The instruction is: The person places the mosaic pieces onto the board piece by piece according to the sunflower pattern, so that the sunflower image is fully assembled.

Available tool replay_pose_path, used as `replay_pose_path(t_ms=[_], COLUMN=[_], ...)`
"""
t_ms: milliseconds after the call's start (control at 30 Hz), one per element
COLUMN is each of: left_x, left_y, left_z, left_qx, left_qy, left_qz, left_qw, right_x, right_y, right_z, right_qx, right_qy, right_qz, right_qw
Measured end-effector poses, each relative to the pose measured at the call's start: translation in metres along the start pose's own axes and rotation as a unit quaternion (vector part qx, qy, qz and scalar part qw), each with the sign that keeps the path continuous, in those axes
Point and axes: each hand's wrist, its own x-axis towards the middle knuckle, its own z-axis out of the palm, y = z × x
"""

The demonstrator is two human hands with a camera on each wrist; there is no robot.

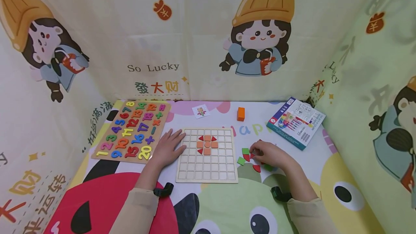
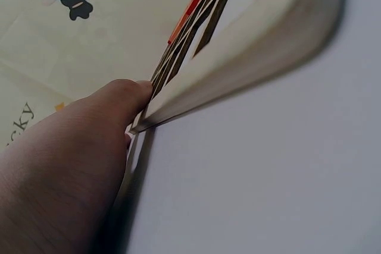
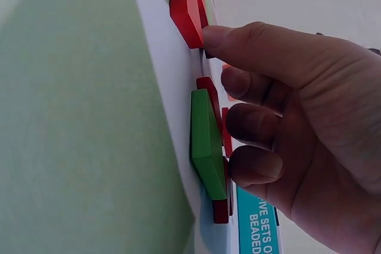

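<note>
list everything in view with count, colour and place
Grid board: one, pale wood, centre
Grid pieces: eight, five orange and three red, on it
Loose pieces: several, red and green, right of board
Number board: one, tan and multicoloured, left
Card: one, white, behind grid board
Block: one, orange, right of card
Box: one, white and teal, far right
Table cover: one, multicoloured, underneath
Wall cloth: count unclear, cream, behind and beside
Sleeves: two, beige, on arms
Wrist bands: two, black, on wrists
Left hand: one, bare, at grid board's left edge
Right hand: one, bare, thumb against a red piece

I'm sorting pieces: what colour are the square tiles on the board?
The square tiles are orange, clearest in the head view.
</note>
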Motion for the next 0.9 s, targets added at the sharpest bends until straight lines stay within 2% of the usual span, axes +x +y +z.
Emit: replay_pose_path(t_ms=[433, 667, 800, 900], left_x=[-0.001, 0.000, 0.001, 0.001], left_y=[0.002, 0.002, 0.001, 0.000], left_z=[-0.002, -0.002, -0.001, 0.000], left_qx=[-0.006, -0.001, 0.004, 0.005], left_qy=[0.000, -0.005, -0.008, -0.008], left_qz=[0.000, -0.003, -0.004, -0.002], left_qw=[1.0000, 1.0000, 1.0000, 0.9999], right_x=[-0.003, 0.007, 0.016, 0.024], right_y=[-0.010, -0.033, -0.050, -0.064], right_z=[-0.006, -0.007, -0.004, 0.000], right_qx=[-0.012, -0.020, -0.028, -0.040], right_qy=[0.021, 0.008, 0.007, 0.008], right_qz=[-0.022, -0.039, -0.040, -0.056], right_qw=[0.9995, 0.9990, 0.9988, 0.9976])
